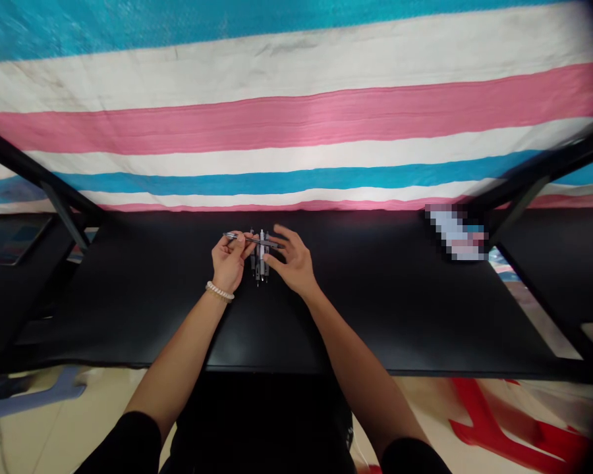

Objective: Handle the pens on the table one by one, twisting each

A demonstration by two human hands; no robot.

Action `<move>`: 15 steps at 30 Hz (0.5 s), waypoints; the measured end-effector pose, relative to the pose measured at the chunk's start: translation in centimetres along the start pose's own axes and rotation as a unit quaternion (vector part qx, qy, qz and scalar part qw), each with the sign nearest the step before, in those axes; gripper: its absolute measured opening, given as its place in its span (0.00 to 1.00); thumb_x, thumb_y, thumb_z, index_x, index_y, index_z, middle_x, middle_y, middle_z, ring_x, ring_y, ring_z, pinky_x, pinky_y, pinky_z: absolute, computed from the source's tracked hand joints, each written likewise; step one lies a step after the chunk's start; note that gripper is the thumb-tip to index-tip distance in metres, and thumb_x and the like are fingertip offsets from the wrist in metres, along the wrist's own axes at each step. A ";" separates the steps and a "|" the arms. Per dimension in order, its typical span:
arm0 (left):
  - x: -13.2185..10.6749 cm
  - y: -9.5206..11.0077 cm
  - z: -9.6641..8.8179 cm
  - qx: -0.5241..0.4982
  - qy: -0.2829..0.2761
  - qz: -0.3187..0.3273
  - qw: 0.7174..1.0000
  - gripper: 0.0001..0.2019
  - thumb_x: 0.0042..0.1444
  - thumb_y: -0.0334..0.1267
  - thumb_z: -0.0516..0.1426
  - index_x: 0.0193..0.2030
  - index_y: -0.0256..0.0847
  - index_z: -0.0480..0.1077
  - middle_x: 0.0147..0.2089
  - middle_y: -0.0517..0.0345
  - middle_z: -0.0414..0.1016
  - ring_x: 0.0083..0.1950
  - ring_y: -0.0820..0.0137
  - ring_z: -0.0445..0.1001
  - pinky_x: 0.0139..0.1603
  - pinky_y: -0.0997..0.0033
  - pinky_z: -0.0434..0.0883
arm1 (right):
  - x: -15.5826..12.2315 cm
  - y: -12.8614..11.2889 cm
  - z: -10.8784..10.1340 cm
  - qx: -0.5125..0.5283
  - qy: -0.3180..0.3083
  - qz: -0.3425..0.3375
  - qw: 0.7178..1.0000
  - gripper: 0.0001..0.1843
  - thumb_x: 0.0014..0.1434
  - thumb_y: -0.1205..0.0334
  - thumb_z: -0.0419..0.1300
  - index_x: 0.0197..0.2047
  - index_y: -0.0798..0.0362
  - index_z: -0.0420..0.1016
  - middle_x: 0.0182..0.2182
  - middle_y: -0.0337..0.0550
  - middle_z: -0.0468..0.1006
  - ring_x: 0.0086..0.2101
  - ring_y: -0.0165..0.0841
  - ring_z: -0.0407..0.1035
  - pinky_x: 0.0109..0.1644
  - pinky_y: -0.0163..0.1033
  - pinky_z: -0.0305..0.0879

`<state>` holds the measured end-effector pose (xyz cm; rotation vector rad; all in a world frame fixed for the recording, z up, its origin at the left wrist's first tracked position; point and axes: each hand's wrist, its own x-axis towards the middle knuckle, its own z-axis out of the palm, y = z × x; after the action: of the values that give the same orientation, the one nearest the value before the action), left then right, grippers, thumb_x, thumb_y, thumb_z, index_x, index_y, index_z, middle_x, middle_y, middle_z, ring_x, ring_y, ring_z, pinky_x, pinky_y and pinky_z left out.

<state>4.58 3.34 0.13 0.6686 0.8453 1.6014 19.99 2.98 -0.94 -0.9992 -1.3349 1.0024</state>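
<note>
In the head view my left hand (230, 261), with a pale coiled band at the wrist, pinches a slim dark pen (251, 239) with a silvery end. The pen lies nearly level, pointing across toward my right hand (294, 262). That hand is open, its thumb and fingers spread around the pen's far end; whether a fingertip touches it I cannot tell. Below the held pen, several pens (258, 270) lie side by side on the black table (375, 296), one of them whitish. My hands partly hide this group.
A blurred-out pale object (454, 230) lies at the table's back right. Black frame bars (66, 210) rise on both sides. A striped sheet (296, 118) hangs behind. A red stool (499, 421) stands on the floor at right, a grey-blue one (44, 395) at left.
</note>
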 end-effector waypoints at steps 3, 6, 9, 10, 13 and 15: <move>0.2 0.2 -0.1 -0.013 -0.008 -0.008 1.000 0.17 0.47 0.42 0.73 0.37 0.38 0.74 0.39 0.57 0.82 0.44 0.68 0.83 0.49 0.68 0.79 | 0.1 0.1 0.1 0.045 -0.003 0.037 0.998 0.16 0.57 0.46 0.68 0.40 0.49 0.83 0.34 0.44 0.81 0.34 0.35 0.78 0.42 0.45 0.79; 0.3 0.3 -0.2 -0.020 -0.009 -0.011 1.000 0.17 0.46 0.42 0.73 0.37 0.38 0.74 0.39 0.56 0.82 0.44 0.68 0.83 0.49 0.68 0.79 | 0.2 0.1 0.1 0.074 0.004 0.004 0.997 0.15 0.50 0.47 0.73 0.34 0.48 0.83 0.44 0.46 0.81 0.43 0.37 0.78 0.50 0.46 0.78; 0.3 0.3 -0.3 -0.021 -0.009 -0.011 1.000 0.17 0.47 0.42 0.73 0.37 0.39 0.74 0.39 0.56 0.82 0.44 0.67 0.83 0.50 0.66 0.79 | 0.3 0.0 0.1 0.073 0.012 0.040 0.996 0.18 0.54 0.45 0.70 0.41 0.48 0.83 0.39 0.45 0.81 0.38 0.35 0.78 0.44 0.44 0.79; 0.3 0.3 -0.3 -0.021 -0.009 -0.012 1.000 0.17 0.47 0.42 0.73 0.37 0.39 0.74 0.39 0.56 0.82 0.44 0.67 0.83 0.50 0.66 0.79 | 0.3 0.0 0.1 0.067 0.015 0.042 0.997 0.17 0.55 0.44 0.69 0.39 0.49 0.83 0.37 0.44 0.81 0.36 0.34 0.78 0.43 0.44 0.79; 0.3 0.3 -0.3 -0.022 -0.010 -0.012 1.000 0.17 0.47 0.42 0.73 0.37 0.39 0.74 0.39 0.56 0.82 0.44 0.67 0.83 0.49 0.67 0.79 | 0.3 0.2 0.0 0.063 0.017 0.008 0.998 0.16 0.51 0.46 0.73 0.35 0.49 0.83 0.44 0.46 0.80 0.43 0.37 0.78 0.49 0.45 0.78; 0.4 0.3 -0.3 -0.019 -0.010 -0.012 1.000 0.17 0.47 0.42 0.73 0.37 0.39 0.74 0.39 0.57 0.82 0.44 0.67 0.83 0.50 0.66 0.79 | 0.4 0.3 -0.1 0.069 0.013 0.029 0.997 0.17 0.53 0.45 0.71 0.40 0.48 0.83 0.41 0.45 0.81 0.40 0.36 0.78 0.46 0.45 0.79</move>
<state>4.04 3.62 0.20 0.6455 0.8039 1.5822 20.05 3.44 -1.09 -0.9473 -1.2038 1.1056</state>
